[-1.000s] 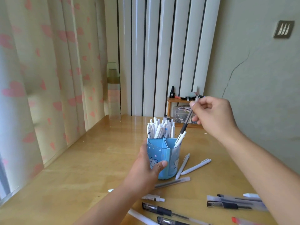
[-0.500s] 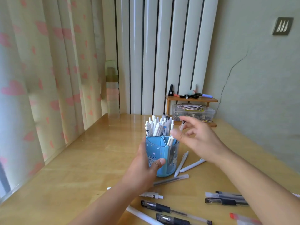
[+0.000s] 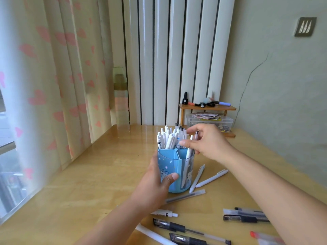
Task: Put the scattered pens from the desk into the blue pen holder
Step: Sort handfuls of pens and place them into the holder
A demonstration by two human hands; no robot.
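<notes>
The blue pen holder (image 3: pixel 169 160) stands upright mid-desk, and my left hand (image 3: pixel 155 184) is wrapped around its near left side. A bundle of white pens (image 3: pixel 168 138) fills its back compartment. In the right, see-through compartment stand two pens (image 3: pixel 187 156), reaching down to the bottom. My right hand (image 3: pixel 208 144) hovers at their tops with thumb and fingers apart. Loose on the desk lie two white pens (image 3: pixel 197 178), a grey capped pen (image 3: pixel 185 196), a short white pen (image 3: pixel 164 213), black gel pens (image 3: pixel 178 227) and more dark pens (image 3: pixel 246 217).
A small wooden shelf (image 3: pixel 207 108) with markers stands at the back of the desk over a clear plastic box (image 3: pixel 208 121). A heart-print curtain (image 3: pixel 53 85) hangs along the desk's left edge. A green wall (image 3: pixel 283 103) closes the right side. A red-tipped pen (image 3: pixel 263 236) lies at the lower right.
My right hand came down from above the holder and lowered the pens into the right compartment. Its fingers have spread. My left hand stayed on the holder.
</notes>
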